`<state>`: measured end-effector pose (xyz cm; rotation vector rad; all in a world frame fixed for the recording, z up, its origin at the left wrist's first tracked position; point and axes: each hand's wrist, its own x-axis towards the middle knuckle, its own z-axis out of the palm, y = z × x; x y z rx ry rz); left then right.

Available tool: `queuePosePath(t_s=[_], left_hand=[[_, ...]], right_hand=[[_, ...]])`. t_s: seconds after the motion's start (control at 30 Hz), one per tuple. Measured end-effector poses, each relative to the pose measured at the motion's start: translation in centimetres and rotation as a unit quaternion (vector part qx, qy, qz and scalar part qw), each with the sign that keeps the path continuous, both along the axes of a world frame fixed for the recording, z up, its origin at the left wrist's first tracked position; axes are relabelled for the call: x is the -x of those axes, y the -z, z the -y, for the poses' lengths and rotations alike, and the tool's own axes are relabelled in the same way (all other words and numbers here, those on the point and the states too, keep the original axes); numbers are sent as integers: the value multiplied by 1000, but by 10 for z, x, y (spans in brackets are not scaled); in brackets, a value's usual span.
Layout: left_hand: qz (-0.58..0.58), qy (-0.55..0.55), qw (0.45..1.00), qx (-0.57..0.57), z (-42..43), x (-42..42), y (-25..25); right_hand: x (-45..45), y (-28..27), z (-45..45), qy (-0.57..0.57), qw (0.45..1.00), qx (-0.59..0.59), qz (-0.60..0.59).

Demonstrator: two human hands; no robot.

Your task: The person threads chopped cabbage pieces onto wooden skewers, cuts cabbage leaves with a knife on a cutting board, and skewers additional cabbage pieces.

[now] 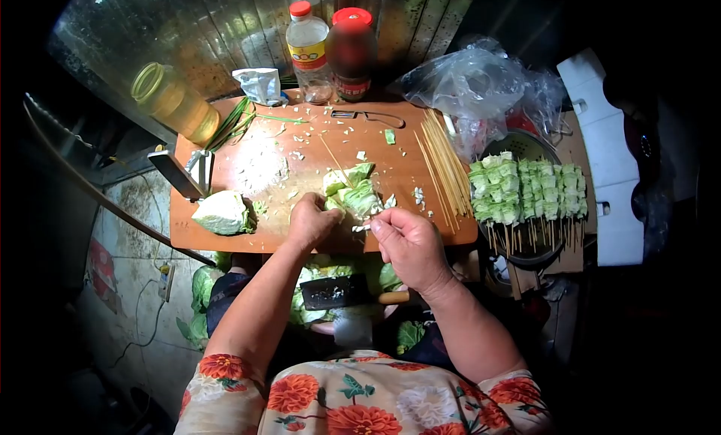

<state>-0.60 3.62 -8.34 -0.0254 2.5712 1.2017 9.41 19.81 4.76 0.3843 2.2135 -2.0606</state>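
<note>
Fingers of the right hand (411,246) pinch a small white piece (360,228); cut cabbage (360,197) lies at two o'clock from the left hand (313,220) (whether its fingers grip, I cannot tell), bamboo skewers (444,168) at the desk's (315,138) three o'clock.

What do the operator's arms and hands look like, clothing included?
Both the left hand and right hand are ungloved, with bare forearms and no watch or cable visible on them. The short cream fabric sleeves carry large orange-red flowers and green leaves, matching the cream floral-print fabric top.
</note>
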Motion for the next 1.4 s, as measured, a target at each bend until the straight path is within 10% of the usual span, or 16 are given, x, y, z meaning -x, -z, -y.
queuePosePath(t_s=[0.2,0.47,1.4], left_hand=[[236,-114,921,-288,29,10,0],[165,-216,774,-572,59,25,-20],[-44,-154,880,-448,39,17,-57]], right_hand=[[-3,5,6,-36,999,-22,8],[-12,21,15,-124,990,-74,3],[-22,14,33,-72,994,-75,46]])
